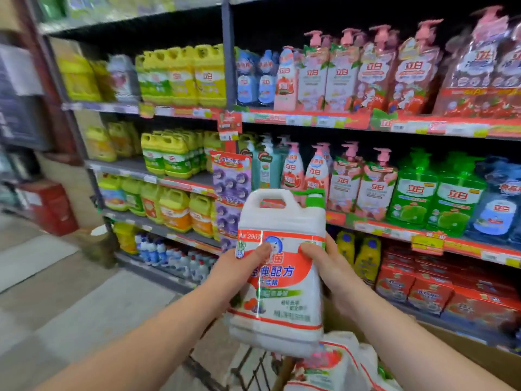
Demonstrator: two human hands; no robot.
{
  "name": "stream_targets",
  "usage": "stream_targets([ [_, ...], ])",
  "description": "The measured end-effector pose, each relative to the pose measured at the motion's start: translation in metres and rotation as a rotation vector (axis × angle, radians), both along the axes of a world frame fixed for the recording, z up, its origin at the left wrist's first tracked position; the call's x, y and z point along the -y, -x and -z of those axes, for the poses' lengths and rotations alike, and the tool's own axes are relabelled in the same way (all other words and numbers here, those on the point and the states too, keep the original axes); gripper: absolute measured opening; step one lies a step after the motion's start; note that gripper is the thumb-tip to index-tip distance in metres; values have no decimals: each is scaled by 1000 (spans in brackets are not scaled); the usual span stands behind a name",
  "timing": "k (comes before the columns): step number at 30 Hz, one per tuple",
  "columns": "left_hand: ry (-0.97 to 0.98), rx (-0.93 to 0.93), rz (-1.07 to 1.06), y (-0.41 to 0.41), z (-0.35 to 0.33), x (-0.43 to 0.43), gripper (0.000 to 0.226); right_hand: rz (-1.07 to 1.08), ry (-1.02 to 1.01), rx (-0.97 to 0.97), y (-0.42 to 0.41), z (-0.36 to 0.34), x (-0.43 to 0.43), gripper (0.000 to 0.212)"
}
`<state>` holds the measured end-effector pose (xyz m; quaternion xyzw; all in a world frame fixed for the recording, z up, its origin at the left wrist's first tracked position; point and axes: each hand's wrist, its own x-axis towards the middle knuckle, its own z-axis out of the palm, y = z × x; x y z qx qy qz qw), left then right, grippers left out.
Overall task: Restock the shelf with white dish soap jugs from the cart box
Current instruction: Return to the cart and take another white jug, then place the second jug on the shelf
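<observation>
I hold a white dish soap jug (277, 275) upright in front of me, above the cart. It has a red and white label, a top handle and a green pump cap. My left hand (239, 269) grips its left side and my right hand (328, 269) grips its right side. Below it, more white jugs (332, 368) lie in the cardboard box (462, 354) in the wire cart (225, 371). The shelf unit (228, 80) stands ahead, past the jug.
Yellow jugs (183, 77) fill the left bay. Pink pump bottles (366, 71) and green bottles (439, 198) fill the right bay, with red boxes (439, 289) on the bottom shelf. A grey tiled aisle floor (56, 292) runs to the left.
</observation>
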<state>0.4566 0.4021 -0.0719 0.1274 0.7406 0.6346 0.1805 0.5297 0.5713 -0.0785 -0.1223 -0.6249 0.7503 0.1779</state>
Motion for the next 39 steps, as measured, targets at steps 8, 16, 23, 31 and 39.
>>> stream_targets([
  [8,19,-60,-226,60,-17,201,36,-238,24,-55,100,-13,190,27],
  [16,-32,-55,-401,101,-35,340,43,-445,-22,-71,176,-38,327,40],
  [23,-43,2,-476,160,-38,416,49,-581,-3,-54,259,-40,404,40],
  [31,-75,-15,-459,296,-47,469,55,-614,-28,-93,408,-46,459,56],
  [39,-46,-81,-522,436,-65,508,44,-657,-57,-97,549,-66,496,53],
])
